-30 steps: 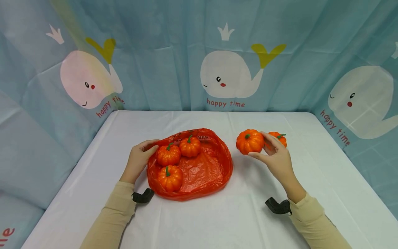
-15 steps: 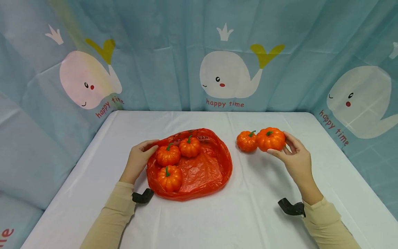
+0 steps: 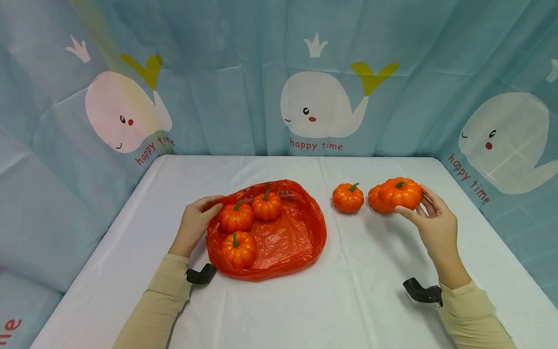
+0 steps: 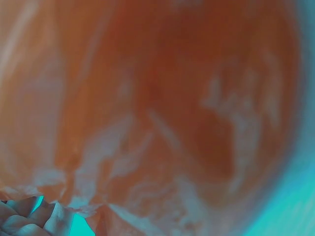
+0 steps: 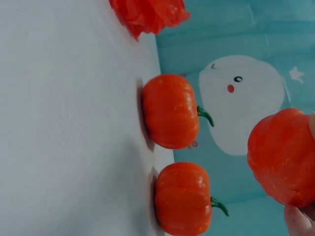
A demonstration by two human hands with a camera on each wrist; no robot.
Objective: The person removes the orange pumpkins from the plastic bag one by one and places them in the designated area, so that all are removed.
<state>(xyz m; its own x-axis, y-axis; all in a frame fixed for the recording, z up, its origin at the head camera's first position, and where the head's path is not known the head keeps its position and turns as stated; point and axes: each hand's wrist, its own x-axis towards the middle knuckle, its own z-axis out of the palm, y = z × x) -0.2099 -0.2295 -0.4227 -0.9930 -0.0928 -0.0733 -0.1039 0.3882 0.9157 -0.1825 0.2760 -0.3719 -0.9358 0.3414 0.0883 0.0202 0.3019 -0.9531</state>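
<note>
My left hand [image 3: 197,222] pinches the left rim of a red plastic bag [image 3: 285,237], which lies wide open on the table. Inside it, toward the left, sit three small orange pumpkins [image 3: 239,249] with green stems. On the right side, my right hand [image 3: 436,225] grips another orange pumpkin [image 3: 399,195] between thumb and fingers, raised over the table. Behind that one, partly hidden, stands a pumpkin [image 3: 376,198] on the cloth, with one more pumpkin [image 3: 347,198] to its left. In the right wrist view the held pumpkin [image 5: 283,157] shows apart from the two standing ones.
A white cloth [image 3: 305,310] covers the table. Blue curtains [image 3: 235,116] printed with whales enclose its back and sides. A black wrist mount [image 3: 422,291] sticks out from the right sleeve, and a similar mount [image 3: 201,275] from the left one.
My right hand has carried its pumpkin to the right, past the two standing pumpkins, which now show more fully. The left hand and the bag have stayed in place.
</note>
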